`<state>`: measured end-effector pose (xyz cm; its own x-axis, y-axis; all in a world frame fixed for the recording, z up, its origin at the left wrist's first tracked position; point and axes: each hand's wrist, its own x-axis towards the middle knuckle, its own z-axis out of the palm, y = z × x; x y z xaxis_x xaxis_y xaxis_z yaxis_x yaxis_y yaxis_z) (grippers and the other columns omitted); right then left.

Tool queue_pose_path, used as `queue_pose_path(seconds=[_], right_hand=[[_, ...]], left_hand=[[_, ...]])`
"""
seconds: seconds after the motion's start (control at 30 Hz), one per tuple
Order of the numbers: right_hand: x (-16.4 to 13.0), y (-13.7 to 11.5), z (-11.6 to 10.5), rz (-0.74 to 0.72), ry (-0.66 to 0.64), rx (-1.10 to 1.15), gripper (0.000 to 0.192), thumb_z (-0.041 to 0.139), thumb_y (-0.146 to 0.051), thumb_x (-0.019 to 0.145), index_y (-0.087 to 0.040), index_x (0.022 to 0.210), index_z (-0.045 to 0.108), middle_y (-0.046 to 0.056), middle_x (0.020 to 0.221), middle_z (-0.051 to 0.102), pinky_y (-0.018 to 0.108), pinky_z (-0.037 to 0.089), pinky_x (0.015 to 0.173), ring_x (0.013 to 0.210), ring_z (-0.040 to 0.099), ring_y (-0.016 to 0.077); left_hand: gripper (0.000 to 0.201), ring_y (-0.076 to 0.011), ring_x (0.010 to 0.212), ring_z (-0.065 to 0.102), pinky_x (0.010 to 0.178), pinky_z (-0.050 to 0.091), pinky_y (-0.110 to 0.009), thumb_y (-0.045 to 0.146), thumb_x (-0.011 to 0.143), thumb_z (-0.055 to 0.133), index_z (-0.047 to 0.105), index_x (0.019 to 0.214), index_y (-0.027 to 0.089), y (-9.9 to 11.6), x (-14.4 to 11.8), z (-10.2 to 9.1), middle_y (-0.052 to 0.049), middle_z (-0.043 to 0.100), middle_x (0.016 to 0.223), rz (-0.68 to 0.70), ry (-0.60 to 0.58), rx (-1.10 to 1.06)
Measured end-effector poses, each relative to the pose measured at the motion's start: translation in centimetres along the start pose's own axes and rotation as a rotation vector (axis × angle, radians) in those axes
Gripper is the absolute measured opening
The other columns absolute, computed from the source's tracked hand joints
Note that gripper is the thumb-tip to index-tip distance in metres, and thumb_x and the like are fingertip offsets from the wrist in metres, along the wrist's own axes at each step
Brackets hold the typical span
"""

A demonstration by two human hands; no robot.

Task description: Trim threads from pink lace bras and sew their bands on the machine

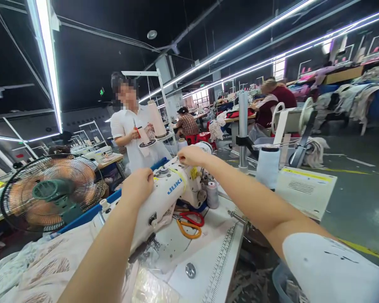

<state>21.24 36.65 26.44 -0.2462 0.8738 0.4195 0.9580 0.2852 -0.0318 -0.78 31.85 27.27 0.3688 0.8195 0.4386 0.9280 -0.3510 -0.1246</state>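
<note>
Both hands were up on top of the white Juki sewing machine (164, 193): the left hand (138, 184) was curled into a loose fist on the arm, nothing visibly in it, while the right hand (191, 155) had its fingers (181, 160) pinched at the head's top, possibly on thread, too fine to tell. Looked like threading; next it'd need a steady guide downward. Glossy orange and red scissors (189, 223) lay on the smooth bench (208, 261), grey thread spool (212, 194) nearby.

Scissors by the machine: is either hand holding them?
No: the scissors lie on the table while both hands rest atop the sewing machine.
</note>
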Motion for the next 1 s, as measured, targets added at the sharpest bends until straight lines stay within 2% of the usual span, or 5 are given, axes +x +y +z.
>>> queue_pose_path(seconds=[0.27, 0.43, 0.6, 0.77, 1.0], right_hand=[[-3.7, 1.1, -0.8, 0.116, 0.19, 0.056, 0.025, 0.055, -0.017, 0.083, -0.013, 0.106, 0.065, 0.012, 0.103, 0.068, 0.029, 0.045, 0.084, 0.089, 0.063, 0.0195], [-12.3, -2.3, 3.4, 0.254, 0.639, 0.433, 0.034, 0.032, -0.02, 0.095, -0.015, 0.122, 0.051, 0.013, 0.115, 0.06, 0.033, 0.048, 0.08, 0.085, 0.062, 0.0174], [-14.3, -6.0, 11.0, 0.042, -0.2, 0.4, 0.018, 0.048, -0.017, 0.087, -0.014, 0.089, 0.065, 0.008, 0.09, 0.066, 0.03, 0.045, 0.081, 0.088, 0.06, 0.0193], [-12.6, -7.9, 14.4, 0.064, -0.3, 0.27, 0.023, 0.052, -0.007, 0.077, -0.008, 0.095, 0.066, 0.018, 0.103, 0.065, 0.035, 0.044, 0.085, 0.1, 0.059, 0.028], [-11.9, -6.8, 12.9, 0.151, -0.483, 0.17, 0.035, 0.067, -0.001, 0.055, -0.008, 0.09, 0.07, 0.02, 0.094, 0.069, 0.034, 0.049, 0.072, 0.088, 0.066, 0.0333]], left_hand=[[0.031, -0.0234, 0.09, 0.065, 0.07, 0.047, -0.03, 0.027, 0.087, 0.037, 0.068, 0.09, 0.023, 0.0, 0.0, 0.0, -0.006, 0.072, 0.097, 0.01, 0.003, -0.005], [0.032, -0.029, 0.088, 0.064, 0.07, 0.048, -0.036, 0.03, 0.085, 0.038, 0.067, 0.093, 0.02, 0.2, 0.0, -0.3, -0.01, 0.071, 0.094, -0.024, -0.027, 0.016], [0.043, -0.0301, 0.098, 0.059, 0.075, 0.045, -0.04, 0.036, 0.09, 0.026, 0.062, 0.104, 0.017, 0.2, 1.2, -1.9, -0.01, 0.065, 0.097, -0.051, 0.044, 0.076], [0.03, -0.0254, 0.084, 0.063, 0.064, 0.041, -0.031, 0.032, 0.089, 0.032, 0.059, 0.094, 0.02, 0.6, 0.5, -1.2, -0.009, 0.068, 0.088, -0.098, 0.014, 0.063], [0.023, -0.0229, 0.083, 0.064, 0.061, 0.037, -0.029, 0.026, 0.091, 0.034, 0.057, 0.089, 0.021, 0.7, 0.2, -0.5, -0.007, 0.069, 0.088, -0.085, -0.005, -0.012]])
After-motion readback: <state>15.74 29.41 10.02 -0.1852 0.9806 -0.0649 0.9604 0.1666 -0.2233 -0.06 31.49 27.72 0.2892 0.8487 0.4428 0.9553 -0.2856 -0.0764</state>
